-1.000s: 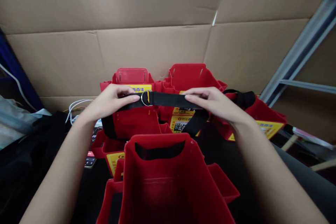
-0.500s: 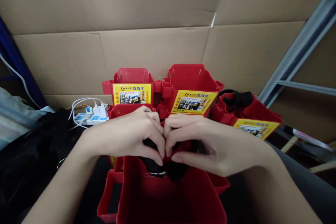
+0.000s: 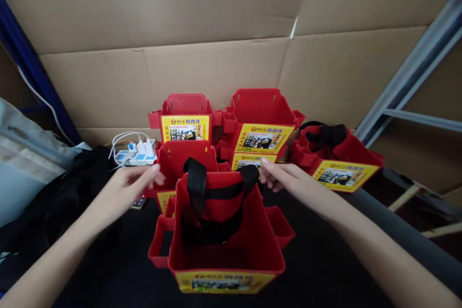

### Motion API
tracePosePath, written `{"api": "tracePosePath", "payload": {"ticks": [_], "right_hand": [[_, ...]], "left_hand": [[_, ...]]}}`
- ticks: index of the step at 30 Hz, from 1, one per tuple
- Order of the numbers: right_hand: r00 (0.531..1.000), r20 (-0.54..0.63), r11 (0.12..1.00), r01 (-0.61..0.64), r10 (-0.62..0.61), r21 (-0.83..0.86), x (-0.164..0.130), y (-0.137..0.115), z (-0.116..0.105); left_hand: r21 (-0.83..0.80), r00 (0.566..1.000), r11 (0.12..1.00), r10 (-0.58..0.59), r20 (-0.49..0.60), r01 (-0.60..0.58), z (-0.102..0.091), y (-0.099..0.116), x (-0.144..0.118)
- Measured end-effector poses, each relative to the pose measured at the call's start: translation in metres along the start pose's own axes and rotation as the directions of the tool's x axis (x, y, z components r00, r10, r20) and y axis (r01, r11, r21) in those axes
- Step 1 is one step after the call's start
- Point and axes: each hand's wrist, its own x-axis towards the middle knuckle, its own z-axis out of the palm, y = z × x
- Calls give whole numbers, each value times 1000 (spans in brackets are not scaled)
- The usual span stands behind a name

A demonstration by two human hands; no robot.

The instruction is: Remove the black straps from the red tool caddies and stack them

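Red bin (image 3: 224, 245) with the black strap (image 3: 202, 192) tucked inside sits at lower center of the frame, both hands empty with fingers loosely spread, left hand (image 3: 126, 187) and right hand (image 3: 285, 180) flanking its far corners about equally close.

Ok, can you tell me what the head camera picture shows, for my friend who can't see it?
Two bare hands, the left hand and the right hand, reach to either side of a red plastic bin with a black strap tucked inside. More red bins with yellow labels stand behind it against a cardboard wall, and a white power strip lies to the left.
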Motion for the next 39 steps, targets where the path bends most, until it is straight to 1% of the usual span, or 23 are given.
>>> {"api": "tracePosePath", "payload": {"ticks": [3,5,6,7,9,10,11,12,14,15,17,19,21,23,24,25,27,30,32,33,35,37,39], "right_hand": [[995,94,1000,-22,24,-19,15,-11,4],[981,190,999,37,-33,-16,21,-20,4],[977,197,996,88,-86,-4,21,-25,4],[975,166,989,151,-150,3,18,-31,4],[957,37,958,287,-286,-10,5,-41,5],[933,-4,933,358,-359,-34,-4,-46,8],[903,0,902,428,-429,-62,-15,-50,11],[870,49,865,493,-490,-93,-26,-53,15],[790,251,781,604,-560,-157,-45,-55,24],[755,348,743,639,-555,-201,-53,-53,29],[734,467,688,658,-493,-307,-61,-47,38],[753,496,663,638,-433,-391,-61,-39,42],[769,474,653,627,-429,-426,-59,-33,42],[785,399,647,618,-474,-446,-57,-31,37],[791,350,650,612,-502,-451,-57,-30,34],[794,308,655,607,-524,-450,-57,-29,31],[792,278,664,608,-543,-435,-58,-26,28],[761,356,651,649,-543,-393,-60,-16,31],[735,385,632,678,-558,-377,-61,-8,35],[723,388,618,690,-572,-376,-61,-4,37],[711,385,598,703,-589,-385,-61,1,38],[690,398,577,724,-605,-379,-61,2,38],[666,413,561,746,-622,-358,-60,2,38]], "left_hand": [[9,996,999,49,69,-50,17,19,30],[-6,989,999,49,138,-48,28,31,46],[-30,983,999,50,174,-45,32,36,52],[-65,977,997,54,204,-42,34,39,56],[-153,973,988,60,223,-26,35,43,58],[-203,978,979,63,199,-22,35,44,57],[-251,985,968,66,157,-25,34,44,54],[-293,992,956,68,110,-33,34,44,49],[-360,996,931,78,41,-58,35,42,35],[-379,996,923,88,34,-68,36,40,27],[-361,992,929,109,69,-78,37,35,10],[-277,987,955,132,87,-103,35,29,-1],[-167,989,977,142,52,-132,27,22,-3],[-73,990,988,140,1,-139,18,14,5],[-50,990,989,139,6,-138,14,11,12],[-50,989,989,141,38,-139,11,9,21],[-106,971,986,149,188,-131,10,7,39],[-148,887,985,147,437,-90,18,9,61],[-83,856,993,119,504,-89,25,13,69],[-38,860,994,104,500,-98,28,15,71],[48,892,992,81,445,-114,31,18,73],[109,926,988,64,372,-113,31,19,73],[176,965,978,68,253,-115,26,17,76]]}}
